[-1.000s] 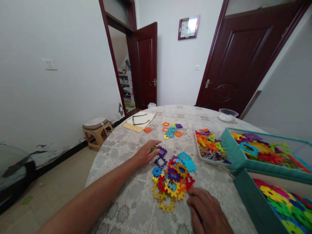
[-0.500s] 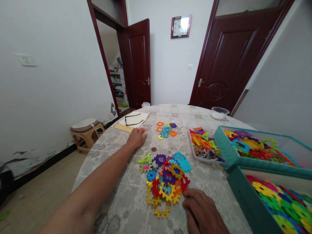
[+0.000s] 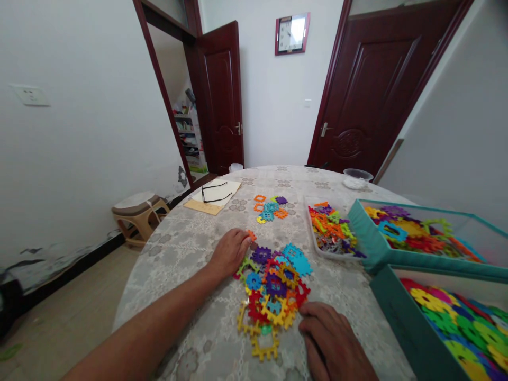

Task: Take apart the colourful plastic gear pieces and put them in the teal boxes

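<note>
My left hand (image 3: 230,251) is closed, its thumb and fingertips pinching a small orange toothed plastic building piece (image 3: 251,236) just beyond the pile. Under and beside that hand lies a lime-green piece (image 3: 248,269). The pile of colourful interlocking pieces (image 3: 275,284) sits mid-table, with blue, purple, red and yellow ones overlapping. Close against its right edge, my right hand (image 3: 331,338) rests on the table with loosely bent fingers and nothing visible in it. Farther back is a smaller cluster of blue, orange, yellow and purple pieces (image 3: 270,208).
On the right stand a clear plastic tray (image 3: 337,256) of small pieces and two teal boxes, one behind (image 3: 416,255) and one in front (image 3: 391,312), filled with pieces. Black glasses (image 3: 216,200) lie on paper at the back left. A clear bowl (image 3: 358,174) sits at the far right.
My left hand has come back toward me and to the right with the orange piece, from near the paper to the pile's far left edge. My right hand has barely moved.
</note>
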The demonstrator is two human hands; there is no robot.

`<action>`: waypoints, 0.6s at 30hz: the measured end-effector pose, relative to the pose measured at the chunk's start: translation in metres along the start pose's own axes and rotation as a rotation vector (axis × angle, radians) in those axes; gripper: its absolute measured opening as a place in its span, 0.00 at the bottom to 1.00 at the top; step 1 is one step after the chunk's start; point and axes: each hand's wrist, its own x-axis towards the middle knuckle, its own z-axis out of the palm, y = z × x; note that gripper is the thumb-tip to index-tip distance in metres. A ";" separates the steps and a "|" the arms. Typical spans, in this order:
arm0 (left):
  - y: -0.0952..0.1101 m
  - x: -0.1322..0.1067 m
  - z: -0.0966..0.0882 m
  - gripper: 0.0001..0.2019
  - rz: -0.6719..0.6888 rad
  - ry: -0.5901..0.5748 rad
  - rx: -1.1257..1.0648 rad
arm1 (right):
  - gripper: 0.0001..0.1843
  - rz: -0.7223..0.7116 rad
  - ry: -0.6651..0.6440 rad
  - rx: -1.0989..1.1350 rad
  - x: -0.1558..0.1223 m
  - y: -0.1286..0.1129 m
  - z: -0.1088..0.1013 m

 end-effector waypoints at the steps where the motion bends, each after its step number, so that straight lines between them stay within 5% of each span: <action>1: 0.007 -0.004 0.002 0.22 -0.024 0.017 -0.019 | 0.14 0.000 0.012 0.013 0.002 -0.002 -0.001; 10: 0.071 -0.027 0.006 0.23 -0.087 -0.013 -0.413 | 0.10 0.125 0.209 0.047 0.006 -0.003 -0.009; 14: 0.063 -0.007 0.004 0.23 -0.085 0.014 -0.519 | 0.10 0.116 0.214 0.061 0.005 -0.001 -0.008; 18: 0.033 0.052 0.005 0.22 -0.057 0.183 -0.336 | 0.11 0.098 0.192 0.058 0.001 0.004 -0.004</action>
